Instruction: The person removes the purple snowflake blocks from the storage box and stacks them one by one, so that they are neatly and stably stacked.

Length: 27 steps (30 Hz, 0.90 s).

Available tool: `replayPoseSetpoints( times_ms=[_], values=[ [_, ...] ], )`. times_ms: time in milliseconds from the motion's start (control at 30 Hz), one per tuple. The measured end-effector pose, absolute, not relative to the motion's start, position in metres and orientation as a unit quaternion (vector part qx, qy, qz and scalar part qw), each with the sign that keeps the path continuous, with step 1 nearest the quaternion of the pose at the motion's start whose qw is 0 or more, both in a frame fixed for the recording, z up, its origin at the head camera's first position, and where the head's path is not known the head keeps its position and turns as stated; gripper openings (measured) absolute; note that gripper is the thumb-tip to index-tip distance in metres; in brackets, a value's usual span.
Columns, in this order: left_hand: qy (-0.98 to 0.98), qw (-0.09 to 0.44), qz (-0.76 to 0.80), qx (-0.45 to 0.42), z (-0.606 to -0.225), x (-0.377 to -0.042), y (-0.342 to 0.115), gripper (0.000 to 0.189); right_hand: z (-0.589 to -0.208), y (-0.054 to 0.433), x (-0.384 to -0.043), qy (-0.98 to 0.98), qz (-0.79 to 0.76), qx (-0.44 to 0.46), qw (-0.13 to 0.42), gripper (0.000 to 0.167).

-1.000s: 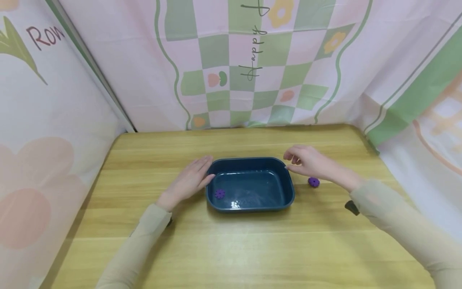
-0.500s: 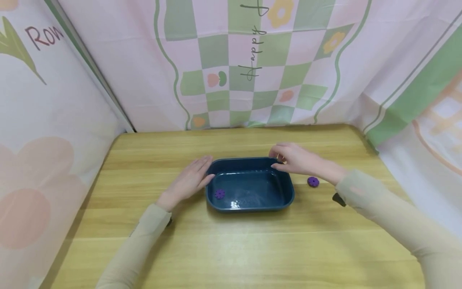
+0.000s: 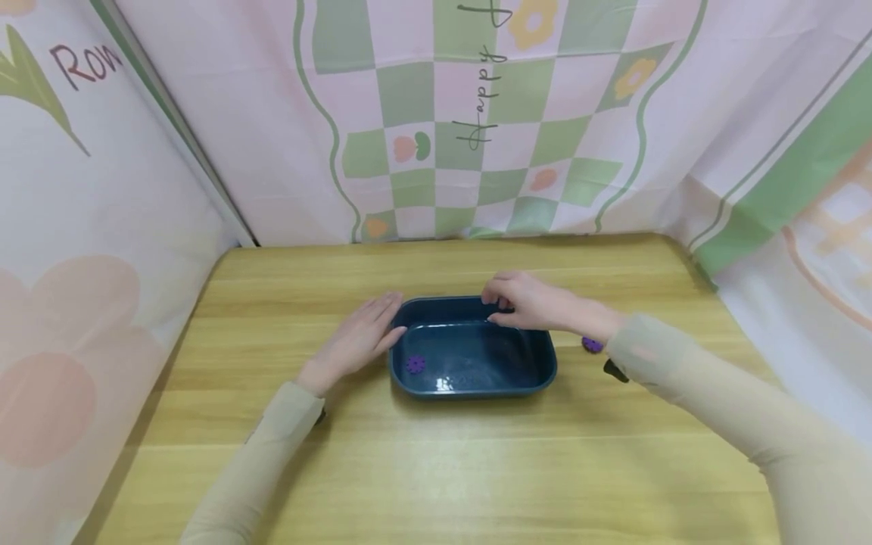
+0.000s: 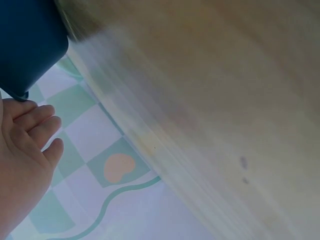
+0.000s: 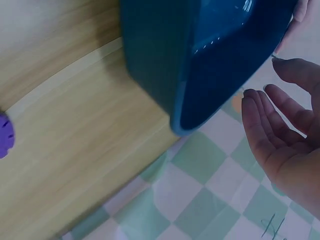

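A dark blue rectangular tub [image 3: 477, 359] stands on the wooden table in the head view. My left hand [image 3: 357, 337] lies along its left end, fingers straight and thumb at the rim; the left wrist view has those fingertips right by the tub's lip. Over the back right part of the tub is my right hand [image 3: 534, 303], fingers loosely bent. Nothing shows between its thumb and fingers in the right wrist view. Inside the tub, near the left end, lies a notched purple disc [image 3: 415, 365]. Another purple disc [image 3: 592, 345] rests on the table, partly covered by my right forearm.
The wooden table [image 3: 436, 469] extends in front of the tub and to both sides. A patterned curtain [image 3: 456, 182] hangs behind its back edge, with more printed cloth [image 3: 88, 197] on the left and right.
My right hand has moved left from the tub's right end to over its back rim. Its forearm now partly hides the disc on the table. The left hand stays put.
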State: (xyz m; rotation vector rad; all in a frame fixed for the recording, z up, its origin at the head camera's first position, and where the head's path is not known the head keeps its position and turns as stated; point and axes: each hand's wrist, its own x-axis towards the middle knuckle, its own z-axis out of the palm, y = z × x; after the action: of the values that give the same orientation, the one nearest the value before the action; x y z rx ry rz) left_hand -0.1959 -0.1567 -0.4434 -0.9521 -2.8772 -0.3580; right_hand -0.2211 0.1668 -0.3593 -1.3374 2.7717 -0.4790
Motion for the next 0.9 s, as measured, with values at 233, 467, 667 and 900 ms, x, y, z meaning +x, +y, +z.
replayPoseSetpoints(
  times_ms=[233,467,667,900],
  values=[
    [-0.941,0.053,-0.113,-0.314,-0.444,-0.197,-0.158,0.062,-0.36,0.146,-0.222,0.886,-0.148,-0.438,0.034,0.023],
    [-0.942,0.047,-0.113,-0.312,-0.444,-0.198,-0.158,0.062,-0.366,0.13,-0.228,0.873,-0.148,-0.464,0.034,0.022],
    [-0.942,0.054,-0.114,-0.311,-0.442,-0.198,-0.157,0.061,-0.37,0.116,-0.228,0.864,-0.15,-0.48,0.038,0.023],
    [-0.943,0.051,-0.11,-0.31,-0.442,-0.197,-0.158,0.061,-0.381,0.1,-0.225,0.858,-0.152,-0.487,0.066,0.02]
  ],
)
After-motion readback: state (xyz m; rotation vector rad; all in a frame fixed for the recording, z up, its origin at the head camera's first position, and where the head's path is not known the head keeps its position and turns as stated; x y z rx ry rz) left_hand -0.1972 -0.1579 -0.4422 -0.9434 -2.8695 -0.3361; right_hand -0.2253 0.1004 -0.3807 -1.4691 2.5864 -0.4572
